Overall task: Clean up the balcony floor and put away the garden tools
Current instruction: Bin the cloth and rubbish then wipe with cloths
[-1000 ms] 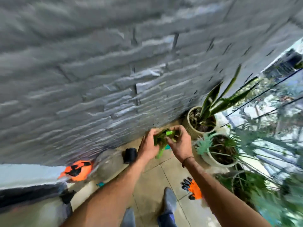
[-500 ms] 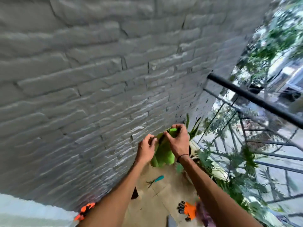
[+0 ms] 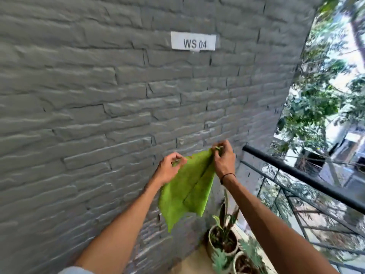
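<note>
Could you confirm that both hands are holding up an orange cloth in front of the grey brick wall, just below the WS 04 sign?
Not quite: the cloth is green, not orange, as the head view shows. The rest holds: the left hand and right hand pinch its top edge in front of the grey brick wall, below the WS 04 sign.

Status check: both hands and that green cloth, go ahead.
Left hand and right hand both pinch the green cloth's top edge. Cloth hangs unfolded before the wall. Nothing in the way.

Head view, seemingly close, toward brick wall
</note>
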